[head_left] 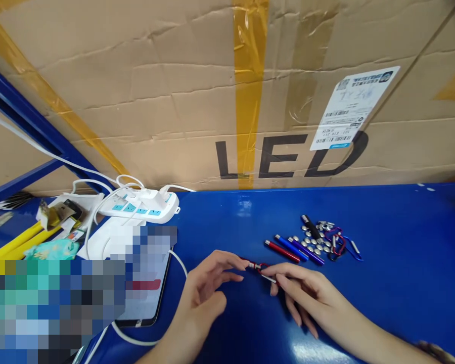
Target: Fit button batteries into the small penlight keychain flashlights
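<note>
My right hand (pixel 301 288) pinches a red carabiner (pixel 269 277) with a silver gate between thumb and fingers. Joined to its left end is a small silver and red piece (pixel 255 265), partly hidden by fingertips. My left hand (pixel 208 285) is curved with thumb and fingers apart; its index fingertip reaches that piece, and I cannot tell if it touches. Beyond the hands lie a red metal tube (pixel 282 251), a blue tube (pixel 291 247) and a purple tube (pixel 306 251). Next to them are several small round silver pieces (pixel 318 248), a black tube (pixel 311 227) and more carabiners (pixel 339 245).
A phone (pixel 147 303) with a partly blurred screen lies left of my left hand. Behind it sits a white power strip (pixel 155 215) with plugs and cables. A large cardboard box (pixel 174 101) marked LED stands along the back edge of the blue table (pixel 212 217).
</note>
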`<state>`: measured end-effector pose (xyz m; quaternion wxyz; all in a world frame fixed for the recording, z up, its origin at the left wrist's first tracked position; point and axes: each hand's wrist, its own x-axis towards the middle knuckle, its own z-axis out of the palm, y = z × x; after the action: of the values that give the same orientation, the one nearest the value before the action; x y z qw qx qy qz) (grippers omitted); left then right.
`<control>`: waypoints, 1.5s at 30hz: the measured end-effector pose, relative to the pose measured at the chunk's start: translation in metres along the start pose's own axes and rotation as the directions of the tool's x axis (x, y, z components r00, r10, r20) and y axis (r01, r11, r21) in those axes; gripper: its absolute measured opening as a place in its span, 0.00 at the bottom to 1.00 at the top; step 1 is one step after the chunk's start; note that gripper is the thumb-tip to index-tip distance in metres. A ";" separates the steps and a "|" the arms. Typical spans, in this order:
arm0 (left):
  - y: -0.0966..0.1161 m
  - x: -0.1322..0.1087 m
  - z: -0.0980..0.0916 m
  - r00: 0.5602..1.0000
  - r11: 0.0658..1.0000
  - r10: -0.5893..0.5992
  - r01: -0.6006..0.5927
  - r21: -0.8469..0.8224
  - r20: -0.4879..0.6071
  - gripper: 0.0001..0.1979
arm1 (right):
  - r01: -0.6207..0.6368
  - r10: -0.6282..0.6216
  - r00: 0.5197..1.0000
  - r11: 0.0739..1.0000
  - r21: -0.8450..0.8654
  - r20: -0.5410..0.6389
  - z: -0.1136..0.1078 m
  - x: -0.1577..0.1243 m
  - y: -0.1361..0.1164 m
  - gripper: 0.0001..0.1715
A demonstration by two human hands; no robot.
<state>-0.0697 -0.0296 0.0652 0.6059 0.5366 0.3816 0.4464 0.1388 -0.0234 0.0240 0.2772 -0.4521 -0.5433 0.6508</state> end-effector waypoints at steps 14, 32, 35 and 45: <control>-0.015 -0.007 0.014 0.971 0.864 -0.183 0.233 -0.446 0.152 0.11 | 0.036 -0.026 0.997 0.990 -0.136 0.070 0.002 0.000 -0.002 0.25; -0.002 -0.001 0.008 0.898 0.639 -0.422 0.392 -0.661 0.124 0.11 | 0.007 0.003 0.998 0.988 -0.153 0.061 0.001 -0.002 -0.002 0.27; -0.011 -0.003 0.012 0.889 0.608 -0.420 0.426 -0.670 0.185 0.10 | 0.006 0.005 0.998 0.985 -0.174 0.066 0.001 -0.001 -0.002 0.29; -0.018 -0.005 0.012 0.932 0.587 -0.306 0.345 -0.732 0.193 0.11 | -0.014 0.028 0.998 0.978 -0.206 0.064 -0.001 -0.003 0.010 0.29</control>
<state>-0.0575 -0.0386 0.0490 0.8532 0.1665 0.2379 0.4332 0.1428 -0.0284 0.0150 0.2038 -0.4622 -0.6118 0.6087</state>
